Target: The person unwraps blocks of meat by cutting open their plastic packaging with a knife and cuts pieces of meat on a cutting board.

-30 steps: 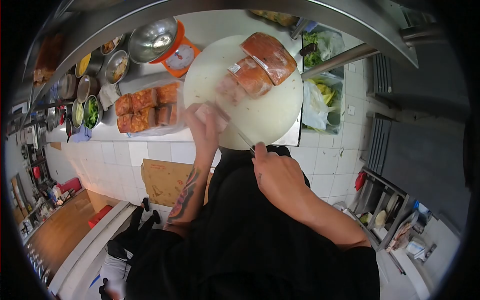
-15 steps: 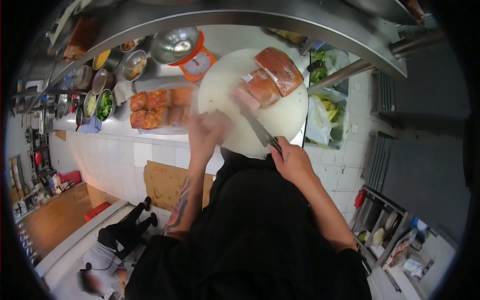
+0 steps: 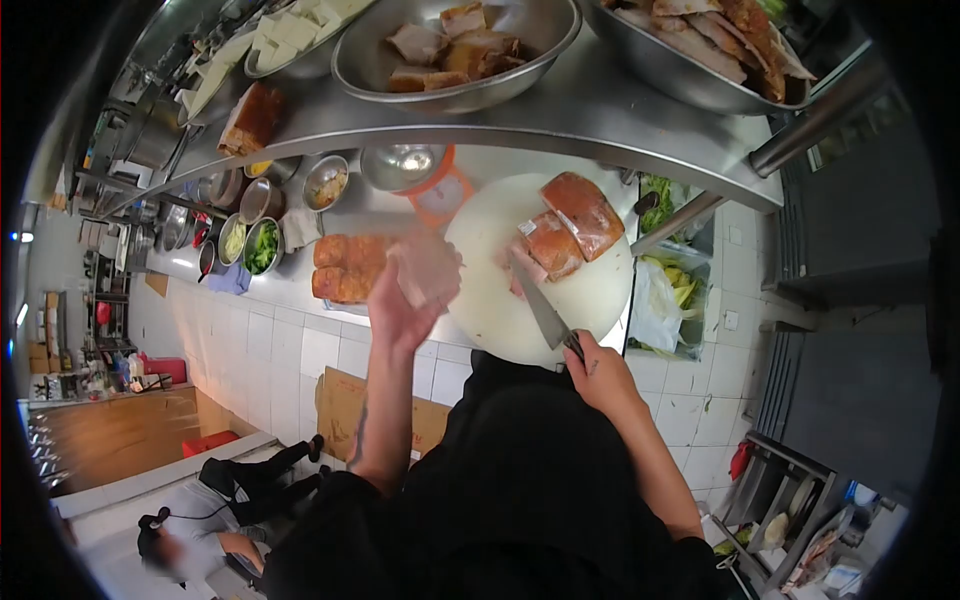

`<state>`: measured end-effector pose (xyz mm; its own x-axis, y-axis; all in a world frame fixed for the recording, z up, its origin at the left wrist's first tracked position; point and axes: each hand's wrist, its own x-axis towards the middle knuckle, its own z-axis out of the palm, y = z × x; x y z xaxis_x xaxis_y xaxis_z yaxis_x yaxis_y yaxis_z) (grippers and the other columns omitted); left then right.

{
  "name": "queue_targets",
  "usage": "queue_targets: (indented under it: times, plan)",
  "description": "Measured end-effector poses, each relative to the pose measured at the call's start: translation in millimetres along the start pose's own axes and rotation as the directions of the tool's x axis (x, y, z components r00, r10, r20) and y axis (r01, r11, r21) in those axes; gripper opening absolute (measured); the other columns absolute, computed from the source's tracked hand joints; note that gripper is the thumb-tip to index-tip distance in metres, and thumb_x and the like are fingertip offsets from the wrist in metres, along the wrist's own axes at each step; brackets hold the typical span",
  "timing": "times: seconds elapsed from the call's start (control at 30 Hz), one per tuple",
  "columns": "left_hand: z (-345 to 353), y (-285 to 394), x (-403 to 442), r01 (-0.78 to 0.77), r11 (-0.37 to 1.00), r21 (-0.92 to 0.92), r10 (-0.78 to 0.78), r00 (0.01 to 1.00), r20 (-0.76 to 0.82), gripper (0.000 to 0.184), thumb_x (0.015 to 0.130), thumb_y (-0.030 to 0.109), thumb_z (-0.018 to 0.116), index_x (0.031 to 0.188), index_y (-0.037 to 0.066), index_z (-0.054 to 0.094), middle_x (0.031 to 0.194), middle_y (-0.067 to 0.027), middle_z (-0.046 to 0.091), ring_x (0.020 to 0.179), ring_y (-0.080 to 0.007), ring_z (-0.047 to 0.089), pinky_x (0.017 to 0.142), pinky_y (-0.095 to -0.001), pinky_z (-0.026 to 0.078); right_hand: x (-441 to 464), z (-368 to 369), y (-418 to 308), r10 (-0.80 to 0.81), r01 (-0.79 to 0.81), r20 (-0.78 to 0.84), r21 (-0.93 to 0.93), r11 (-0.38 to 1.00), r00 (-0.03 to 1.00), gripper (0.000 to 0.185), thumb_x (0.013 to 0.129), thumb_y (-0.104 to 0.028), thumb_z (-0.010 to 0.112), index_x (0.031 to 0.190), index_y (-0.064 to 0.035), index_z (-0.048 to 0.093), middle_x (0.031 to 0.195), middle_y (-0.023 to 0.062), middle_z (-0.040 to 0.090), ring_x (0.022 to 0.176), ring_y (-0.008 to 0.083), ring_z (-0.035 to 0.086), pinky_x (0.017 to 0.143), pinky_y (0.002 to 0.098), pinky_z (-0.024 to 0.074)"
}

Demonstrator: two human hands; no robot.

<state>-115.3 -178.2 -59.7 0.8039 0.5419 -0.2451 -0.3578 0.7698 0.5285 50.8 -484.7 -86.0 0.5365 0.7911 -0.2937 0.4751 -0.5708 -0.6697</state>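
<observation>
The left hand [image 3: 397, 312] clasps a blurred, pale-pink slab of meat [image 3: 430, 275]; the right hand [image 3: 604, 376] is wrapped round a dark-handled steel knife [image 3: 545, 314], its blade over the round white cutting board [image 3: 492, 312] ahead.

The slab [image 3: 432, 275] is pale pink. The knife [image 3: 545, 312] pairs a silver-grey blade with a black handle. The board [image 3: 490, 320] is creamy white, the wrapped meat [image 3: 583, 215] reddish brown, the blocks [image 3: 340, 268] orange-brown. The scale [image 3: 440, 198] is orange with a white dial; the greens [image 3: 263, 247], bright green; the cloth [image 3: 231, 279], lilac-blue; the apron [image 3: 520, 470], black. White floor tiles [image 3: 690, 420] show a grid of thin grey lines.
</observation>
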Motion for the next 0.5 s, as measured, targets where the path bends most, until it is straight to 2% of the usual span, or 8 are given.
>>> queue_targets:
  times: [0.03,0.07,0.13,0.2,0.23,0.3,0.4,0.5]
  plan:
    - [0.1,7.5,18.5,-0.021,0.989,0.145,0.036,0.994,-0.102,0.065,0.111,0.051,0.053,0.164,0.015,0.041,0.155,-0.0203,0.053,0.140,-0.0394,0.057,0.104,-0.0544,0.057,-0.5,1.3,2.0,-0.003,0.003,-0.010,-0.005,1.000,1.000,0.032,0.107,-0.029,0.061,0.125,-0.0027,0.058,0.080,0.0296,0.072,0.077,0.0525,0.071,0.072,0.0619,0.0546]
    - [5.7,22.1,41.2,-0.077,0.977,0.197,0.087,0.995,-0.043,0.061,0.111,0.039,0.056,0.164,0.014,0.040,0.155,-0.0201,0.053,0.137,-0.0338,0.059,0.099,-0.0486,0.060,-1.8,2.4,3.0,0.005,-0.005,-0.010,0.011,1.000,1.000,0.033,0.107,-0.030,0.060,0.126,-0.0027,0.057,0.080,0.0297,0.072,0.078,0.0528,0.071,0.073,0.0619,0.0546]
    - [45.6,47.3,89.1,-0.291,0.675,0.678,0.434,0.900,-0.047,0.055,0.107,0.024,0.064,0.158,0.011,0.047,0.143,-0.0174,0.062,0.128,-0.0289,0.066,0.095,-0.0397,0.061,-3.1,1.5,1.0,0.065,-0.066,0.007,0.035,0.997,0.998,0.028,0.107,-0.026,0.063,0.125,-0.0050,0.058,0.085,0.0290,0.072,0.083,0.0526,0.070,0.073,0.0584,0.0541]
    - [23.4,94.2,160.9,-0.443,0.140,0.885,0.372,0.852,0.368,0.046,0.100,0.014,0.071,0.144,0.007,0.059,0.125,-0.0117,0.072,0.114,-0.0228,0.072,0.090,-0.0336,0.060,-4.3,1.6,1.5,0.060,-0.060,0.004,0.030,0.998,0.998,0.029,0.107,-0.026,0.063,0.127,-0.0050,0.057,0.085,0.0292,0.072,0.083,0.0525,0.071,0.073,0.0583,0.0542]
    - [13.3,110.2,187.5,-0.448,0.140,0.883,0.374,0.850,0.371,0.046,0.100,0.014,0.071,0.144,0.007,0.059,0.125,-0.0117,0.072,0.114,-0.0228,0.072,0.090,-0.0336,0.060,-4.8,1.2,1.7,0.059,-0.059,0.003,0.028,0.998,0.998,0.030,0.107,-0.026,0.062,0.128,-0.0049,0.057,0.085,0.0295,0.072,0.083,0.0525,0.071,0.074,0.0582,0.0544]
    - [3.2,127.5,220.7,-0.317,-0.379,0.869,0.074,0.926,0.370,0.041,0.094,0.015,0.079,0.131,0.005,0.066,0.110,-0.0091,0.076,0.102,-0.0239,0.075,0.088,-0.0357,0.059,-6.7,0.7,-1.5,0.057,-0.057,-0.006,0.022,0.998,0.998,0.031,0.108,-0.026,0.062,0.129,-0.0045,0.057,0.085,0.0299,0.073,0.083,0.0527,0.071,0.074,0.0583,0.0545]
    - [47.0,110.4,193.7,-0.328,-0.536,0.778,0.059,0.904,0.423,0.049,0.088,0.019,0.085,0.131,0.005,0.066,0.117,-0.0123,0.075,0.107,-0.0273,0.073,0.093,-0.0396,0.058,-7.8,3.1,-0.2,0.045,-0.045,-0.018,0.020,0.999,0.999,0.034,0.108,-0.029,0.061,0.131,-0.0034,0.056,0.084,0.0302,0.073,0.082,0.0527,0.071,0.073,0.0600,0.0548]
    - [37.0,107.3,205.7,-0.410,-0.531,0.742,-0.012,0.879,0.477,0.059,0.083,0.023,0.089,0.134,0.006,0.065,0.126,-0.0159,0.072,0.117,-0.0335,0.070,0.101,-0.0431,0.056,-11.7,3.6,2.0,0.046,-0.046,-0.020,0.030,0.999,0.999,0.037,0.109,-0.031,0.059,0.132,-0.0025,0.055,0.083,0.0303,0.073,0.080,0.0527,0.071,0.073,0.0619,0.0549]
